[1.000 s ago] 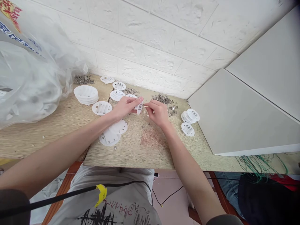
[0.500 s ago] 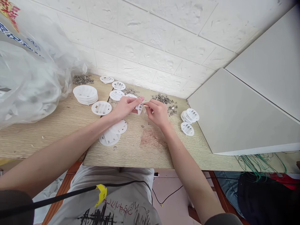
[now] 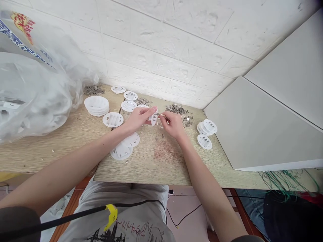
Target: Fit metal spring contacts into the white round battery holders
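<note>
My left hand (image 3: 139, 118) is closed on a small round white plastic disc (image 3: 153, 119), held tilted above the wooden table (image 3: 151, 161). My right hand (image 3: 173, 123) pinches a thin stick-like tool (image 3: 162, 115) whose tip meets the disc. Just behind my hands lies a heap of small metal clips (image 3: 179, 111). More white discs (image 3: 124, 147) rest under my left forearm.
A stack of white discs (image 3: 97, 105) and single discs (image 3: 113, 119) sit at the left, finished-looking discs (image 3: 206, 131) at the right. A big clear plastic bag (image 3: 32, 84) fills the far left. A grey panel (image 3: 262, 131) leans at the right. Green wires (image 3: 285, 179) hang off the edge.
My hands stay together on the disc and tool with little motion. The view has shifted slightly, so everything sits a bit lower and to the right.
</note>
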A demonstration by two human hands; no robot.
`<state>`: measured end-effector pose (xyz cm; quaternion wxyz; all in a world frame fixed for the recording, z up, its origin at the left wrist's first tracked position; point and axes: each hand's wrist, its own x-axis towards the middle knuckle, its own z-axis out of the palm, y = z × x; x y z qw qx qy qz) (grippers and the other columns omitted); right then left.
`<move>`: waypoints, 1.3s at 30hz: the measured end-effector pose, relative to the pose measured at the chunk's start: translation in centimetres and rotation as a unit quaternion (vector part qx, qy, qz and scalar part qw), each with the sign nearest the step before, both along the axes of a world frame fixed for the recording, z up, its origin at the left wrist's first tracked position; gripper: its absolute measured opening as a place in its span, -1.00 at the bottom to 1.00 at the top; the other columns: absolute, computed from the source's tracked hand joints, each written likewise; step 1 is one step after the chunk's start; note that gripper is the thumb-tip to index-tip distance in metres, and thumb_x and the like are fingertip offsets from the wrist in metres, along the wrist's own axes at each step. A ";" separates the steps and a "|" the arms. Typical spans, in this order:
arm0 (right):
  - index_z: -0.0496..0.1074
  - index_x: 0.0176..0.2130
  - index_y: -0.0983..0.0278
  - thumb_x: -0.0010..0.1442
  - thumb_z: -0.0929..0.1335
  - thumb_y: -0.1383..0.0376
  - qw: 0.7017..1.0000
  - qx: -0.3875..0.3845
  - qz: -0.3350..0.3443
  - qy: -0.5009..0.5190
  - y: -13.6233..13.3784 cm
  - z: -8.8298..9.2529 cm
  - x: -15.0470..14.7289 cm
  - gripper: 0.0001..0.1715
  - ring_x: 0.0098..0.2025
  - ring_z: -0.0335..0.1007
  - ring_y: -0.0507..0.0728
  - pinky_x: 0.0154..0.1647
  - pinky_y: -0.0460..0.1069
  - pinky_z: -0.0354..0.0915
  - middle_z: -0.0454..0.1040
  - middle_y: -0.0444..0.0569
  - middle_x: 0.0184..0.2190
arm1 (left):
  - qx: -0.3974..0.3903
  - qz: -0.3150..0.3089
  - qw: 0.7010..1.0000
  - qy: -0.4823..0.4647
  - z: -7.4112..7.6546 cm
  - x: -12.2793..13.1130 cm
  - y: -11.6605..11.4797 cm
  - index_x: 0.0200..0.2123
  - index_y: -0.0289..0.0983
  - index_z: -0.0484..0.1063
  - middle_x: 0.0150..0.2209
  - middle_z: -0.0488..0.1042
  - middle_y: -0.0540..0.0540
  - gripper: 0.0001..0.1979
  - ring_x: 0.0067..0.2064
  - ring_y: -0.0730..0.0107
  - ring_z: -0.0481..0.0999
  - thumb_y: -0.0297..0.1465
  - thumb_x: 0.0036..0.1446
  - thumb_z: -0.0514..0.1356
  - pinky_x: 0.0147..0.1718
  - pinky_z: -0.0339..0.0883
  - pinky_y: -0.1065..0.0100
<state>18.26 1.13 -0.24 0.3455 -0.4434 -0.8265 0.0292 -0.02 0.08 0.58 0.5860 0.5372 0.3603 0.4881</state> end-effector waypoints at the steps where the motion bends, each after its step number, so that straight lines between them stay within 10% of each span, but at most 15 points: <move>1: 0.32 -0.48 0.27 0.27 0.21 0.26 1.000 -0.003 0.000 -0.001 0.0 0.0 0.0 -0.69 -0.53 0.13 0.02 -0.43 -0.05 0.02 0.33 -0.10 -0.57 | -0.001 -0.004 1.000 -0.002 -0.1 0.0 0.1 -0.45 -0.32 0.51 -0.44 0.50 -0.09 -0.45 -0.33 0.35 0.51 0.12 -0.02 0.28 -0.18 0.49 0.24; 39: 0.45 -0.39 0.29 0.15 0.24 0.53 0.984 -0.023 -0.013 -0.174 0.1 -2.0 -1.2 -0.74 -0.42 0.26 0.11 -0.41 -0.01 -0.08 0.49 -0.01 -0.47 | -0.105 0.016 0.993 0.053 -0.8 -0.6 0.6 -0.55 -0.30 0.47 -0.49 0.48 -0.05 -0.50 -0.36 0.36 0.48 0.07 -0.04 0.31 -0.19 0.50 0.28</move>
